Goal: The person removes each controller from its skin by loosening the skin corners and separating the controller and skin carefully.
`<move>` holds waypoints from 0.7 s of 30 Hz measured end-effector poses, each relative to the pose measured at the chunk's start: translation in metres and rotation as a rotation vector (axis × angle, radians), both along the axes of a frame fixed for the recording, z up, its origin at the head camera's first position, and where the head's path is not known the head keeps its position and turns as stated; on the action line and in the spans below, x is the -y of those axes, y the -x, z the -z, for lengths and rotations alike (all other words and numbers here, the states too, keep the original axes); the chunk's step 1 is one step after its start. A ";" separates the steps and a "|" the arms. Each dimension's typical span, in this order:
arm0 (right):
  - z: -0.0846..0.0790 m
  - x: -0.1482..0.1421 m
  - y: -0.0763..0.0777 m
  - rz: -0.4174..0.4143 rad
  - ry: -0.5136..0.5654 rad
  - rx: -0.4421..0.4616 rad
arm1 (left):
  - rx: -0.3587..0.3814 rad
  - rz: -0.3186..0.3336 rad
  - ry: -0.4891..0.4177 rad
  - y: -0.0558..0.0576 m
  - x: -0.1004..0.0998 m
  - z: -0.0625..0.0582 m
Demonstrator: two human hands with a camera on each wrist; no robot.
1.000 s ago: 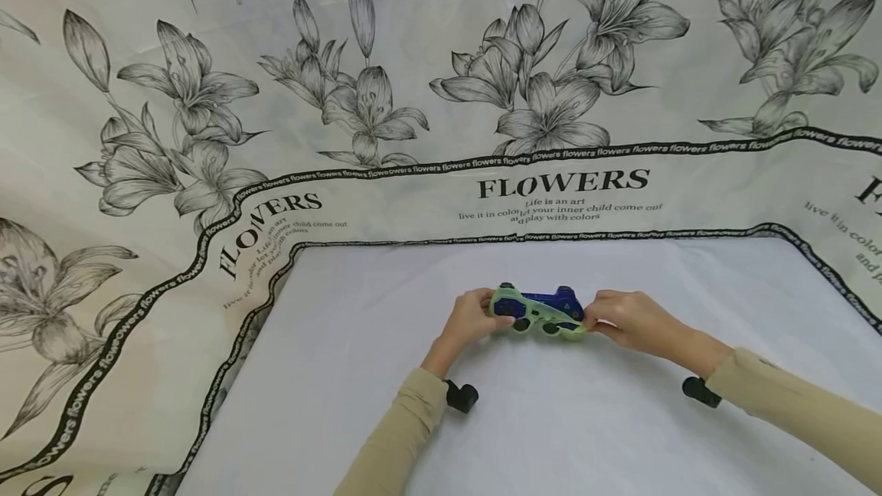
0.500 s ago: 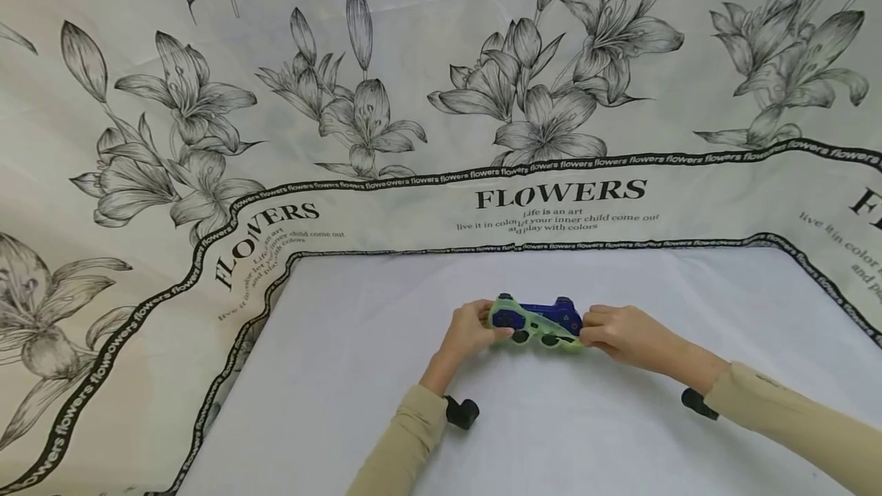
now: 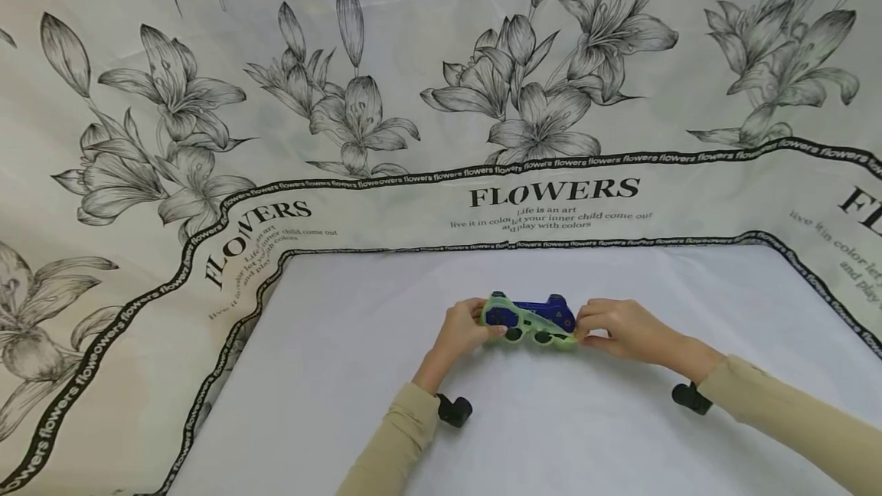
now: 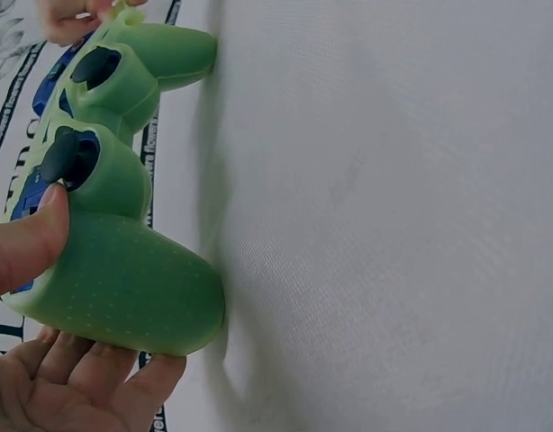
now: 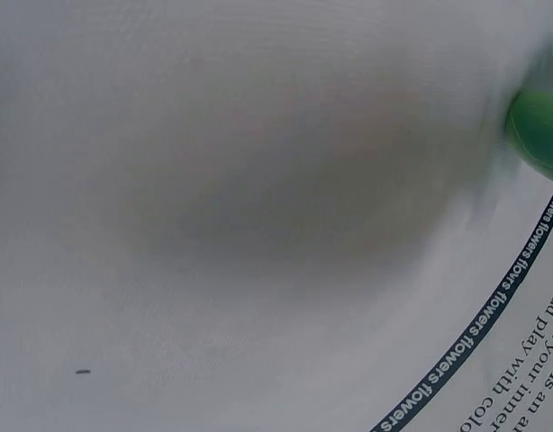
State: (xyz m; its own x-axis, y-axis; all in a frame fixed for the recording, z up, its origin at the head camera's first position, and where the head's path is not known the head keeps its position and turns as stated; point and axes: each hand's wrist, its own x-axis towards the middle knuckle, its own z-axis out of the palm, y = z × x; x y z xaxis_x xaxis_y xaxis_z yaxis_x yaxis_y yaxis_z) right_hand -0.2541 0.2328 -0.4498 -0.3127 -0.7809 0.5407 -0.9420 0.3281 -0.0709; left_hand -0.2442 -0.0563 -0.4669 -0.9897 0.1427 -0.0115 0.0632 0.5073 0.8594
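Note:
A dark blue game controller [image 3: 551, 309] sits partly inside a pale green silicone cover [image 4: 132, 279]. The cover wraps the left side and both grips; in the head view the blue upper right face is bare, with the cover's edge running slantwise across it. Black thumbsticks [image 4: 71, 160] poke through the cover's holes. My left hand [image 3: 462, 330] grips the left end, thumb on the front by a stick, fingers behind and under the grip. At the right end, my right hand [image 3: 623, 330] pinches the cover's edge. The right wrist view catches only a green grip tip [image 5: 539, 135].
A white cloth [image 3: 331, 373] covers the tabletop beneath the hands. Behind and to the sides hangs a flower-printed fabric [image 3: 386, 213] with black lettered borders. Black wrist cameras [image 3: 455, 410] sit under both cuffs.
Both hands and the controller stay nearly in place, with the whole view shifting slightly. My right fingers have changed their hold a little at the cover's right edge.

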 end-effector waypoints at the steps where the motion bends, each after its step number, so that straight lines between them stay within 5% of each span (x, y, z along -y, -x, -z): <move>1: -0.001 0.000 0.000 0.014 0.000 0.018 | -0.006 -0.004 0.003 0.000 0.000 -0.001; 12: -0.005 0.006 -0.010 0.247 0.053 0.301 | -0.045 -0.004 0.005 -0.004 0.002 -0.002; 21: -0.022 0.013 -0.012 0.391 0.003 0.580 | 0.005 0.017 -0.030 -0.004 0.002 0.000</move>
